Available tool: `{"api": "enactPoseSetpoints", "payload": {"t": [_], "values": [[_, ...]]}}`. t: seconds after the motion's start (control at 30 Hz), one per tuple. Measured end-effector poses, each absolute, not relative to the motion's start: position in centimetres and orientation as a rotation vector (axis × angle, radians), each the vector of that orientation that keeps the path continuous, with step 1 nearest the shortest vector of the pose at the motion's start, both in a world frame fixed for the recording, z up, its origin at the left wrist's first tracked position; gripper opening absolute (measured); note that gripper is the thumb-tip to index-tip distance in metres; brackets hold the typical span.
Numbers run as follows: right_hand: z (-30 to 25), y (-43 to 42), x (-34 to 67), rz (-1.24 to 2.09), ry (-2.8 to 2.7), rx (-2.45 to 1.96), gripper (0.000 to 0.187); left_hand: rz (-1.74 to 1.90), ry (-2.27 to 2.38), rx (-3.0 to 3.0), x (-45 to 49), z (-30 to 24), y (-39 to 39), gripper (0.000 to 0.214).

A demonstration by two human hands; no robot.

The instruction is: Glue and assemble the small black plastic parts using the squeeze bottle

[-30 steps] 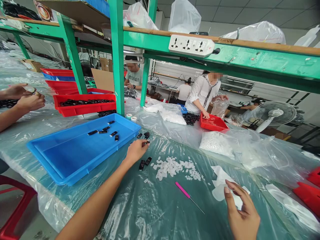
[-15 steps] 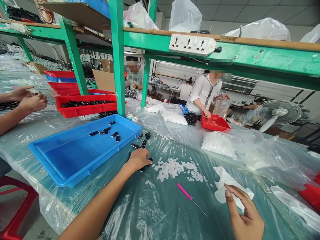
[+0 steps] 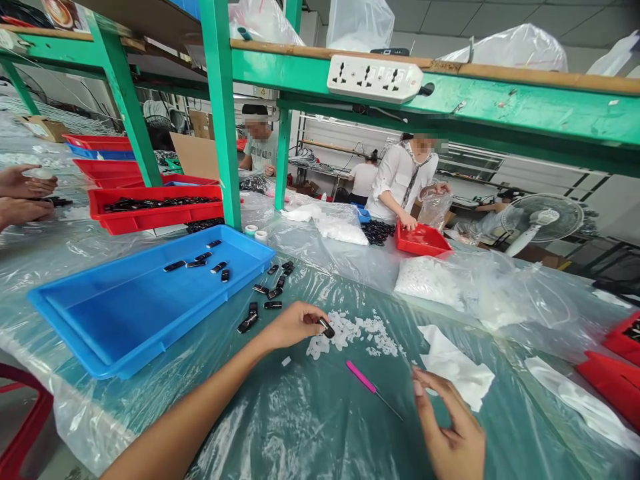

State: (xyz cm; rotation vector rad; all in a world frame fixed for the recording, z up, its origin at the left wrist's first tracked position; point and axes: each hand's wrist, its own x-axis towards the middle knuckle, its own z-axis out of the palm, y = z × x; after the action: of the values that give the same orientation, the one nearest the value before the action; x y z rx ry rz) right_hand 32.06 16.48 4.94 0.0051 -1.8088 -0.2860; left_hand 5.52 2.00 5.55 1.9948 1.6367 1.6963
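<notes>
My left hand [image 3: 295,325] pinches a small black oblong piece [image 3: 327,327], perhaps a plastic casing, above the near-left side of a pile of small translucent white pieces [image 3: 345,331]. My right hand [image 3: 450,417] is at the lower right, thumb and forefinger tips brought together; whatever may be between them is too small to make out. Between the hands lies a thin metal pick with a pink handle [image 3: 361,377]. A crumpled white cloth or sheet [image 3: 463,373] lies just beyond my right hand. Several more black pieces [image 3: 274,293] are scattered left of the white pile.
A blue tray [image 3: 145,351] holding several black pieces stands at the left, with a red bin [image 3: 117,223] of black parts behind it. A green post [image 3: 220,133] rises beyond. Bags of white pieces [image 3: 430,280] lie at right. Co-workers are at the far side and left.
My left hand has lifted a black piece from the scattered group and moved right, towards the white pile. My right hand has shifted left, away from the white cloth.
</notes>
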Motion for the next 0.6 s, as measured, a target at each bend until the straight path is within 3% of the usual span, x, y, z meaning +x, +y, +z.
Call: {"api": "enactPoseSetpoints", "payload": {"t": [0.23,0.6], "values": [[3.5,16.0,30.4,-0.292,-2.070,0.205,0.032,1.589,1.050,1.872,8.5,5.2,2.9,0.040],[3.3,15.3,29.9,-0.109,-2.095,0.111,0.038,1.500,0.819,1.635,11.3,3.6,4.2,0.047]]}}
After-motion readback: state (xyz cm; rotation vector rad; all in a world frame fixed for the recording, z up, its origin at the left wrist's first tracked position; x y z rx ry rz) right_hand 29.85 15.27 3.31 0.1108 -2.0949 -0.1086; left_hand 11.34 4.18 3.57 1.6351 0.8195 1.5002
